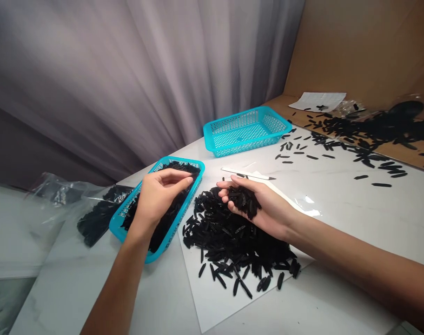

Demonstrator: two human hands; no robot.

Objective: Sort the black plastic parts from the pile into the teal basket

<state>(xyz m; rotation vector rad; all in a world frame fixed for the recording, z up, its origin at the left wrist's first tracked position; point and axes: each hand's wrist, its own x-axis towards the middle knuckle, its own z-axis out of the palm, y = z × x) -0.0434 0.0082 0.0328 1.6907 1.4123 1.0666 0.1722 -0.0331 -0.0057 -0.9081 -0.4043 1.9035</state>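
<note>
Our right hand is curled, palm turned upward, around a handful of black pieces, with the thumb lying along the top and the fingers bent in beneath. Our left hand is over the nearer turquoise basket, its thumb and forefinger drawn close together near the far right part of the rim; we cannot tell whether a piece sits between those fingertips.

The nearer basket stands aslant on the white table and holds many more of the same dark slivers. Just beside it, to the right and below our right hand, a loose pile of them lies on a white board, with stray ones spread toward us (a few reach the board's near edge).

Beyond the pile we see a slim white tool with a dark tip, lying flat. Farther back stands a second turquoise basket, upright, its perforated floor showing. To the left of the nearer basket, a clear plastic bag lies against more black material. At the far right, scattered black pieces run up to a bigger dark heap on a brown surface, near a white paper. Behind everything on the left hangs a grey curtain.
</note>
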